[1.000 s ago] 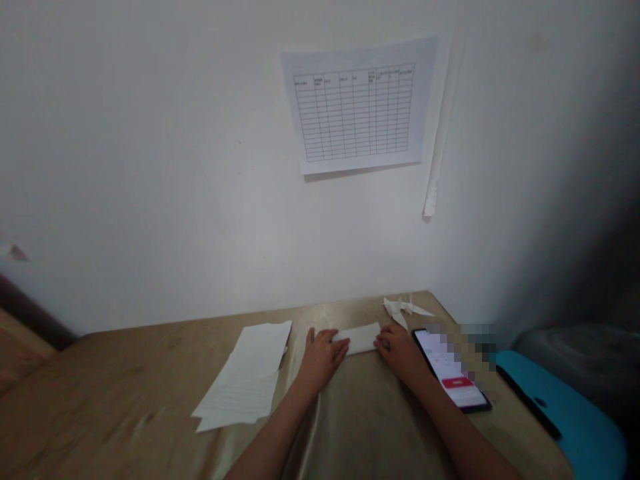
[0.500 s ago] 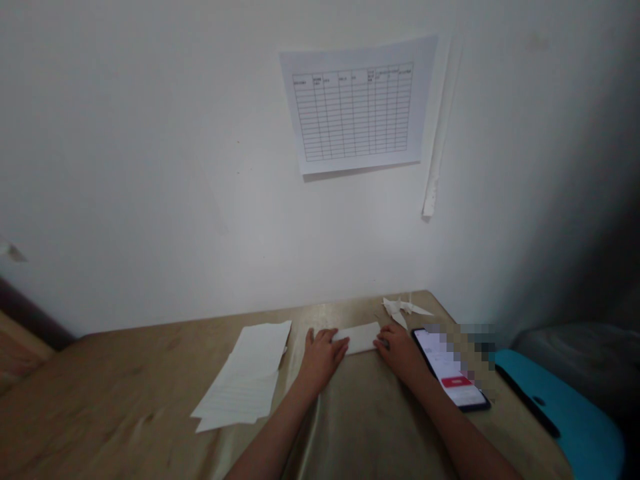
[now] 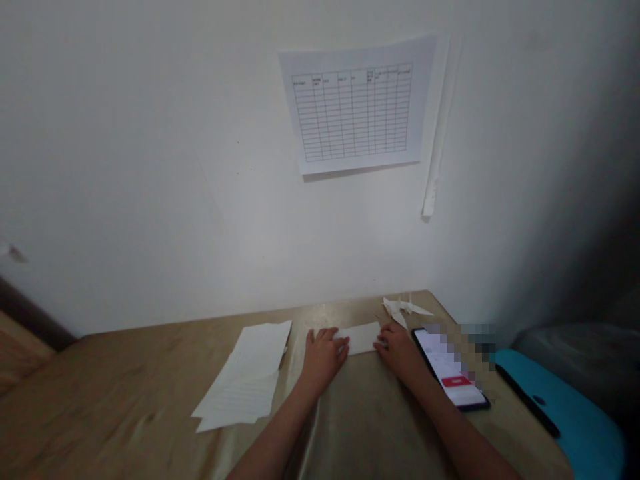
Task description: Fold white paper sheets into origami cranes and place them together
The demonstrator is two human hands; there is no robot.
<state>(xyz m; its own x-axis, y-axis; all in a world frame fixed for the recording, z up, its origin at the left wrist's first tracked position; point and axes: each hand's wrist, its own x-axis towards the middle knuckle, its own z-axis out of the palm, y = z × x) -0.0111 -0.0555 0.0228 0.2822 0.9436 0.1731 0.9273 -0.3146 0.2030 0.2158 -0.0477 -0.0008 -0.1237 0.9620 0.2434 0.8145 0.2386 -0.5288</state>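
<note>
A folded strip of white paper point(image 3: 361, 339) lies on the brown table between my hands. My left hand point(image 3: 323, 355) grips its left end, thumb at the near edge and fingers over the far side. At the right end, my right hand point(image 3: 397, 348) pinches the strip with bent fingers, which hide that end. To the left of my left hand rests a stack of loose white paper sheets point(image 3: 250, 373). Beyond my right hand sit torn, crumpled white paper scraps point(image 3: 400, 308).
A phone point(image 3: 450, 373) with a lit screen lies right of my right forearm, partly blurred out. Past the table's right edge is a blue object point(image 3: 575, 413). The wall point(image 3: 150, 167) rises behind the table point(image 3: 150, 400), with a printed table sheet point(image 3: 357, 110) stuck on it.
My hands and the folded paper stay almost in place. The left thumb and right fingers shift very slightly along the paper's edge.
</note>
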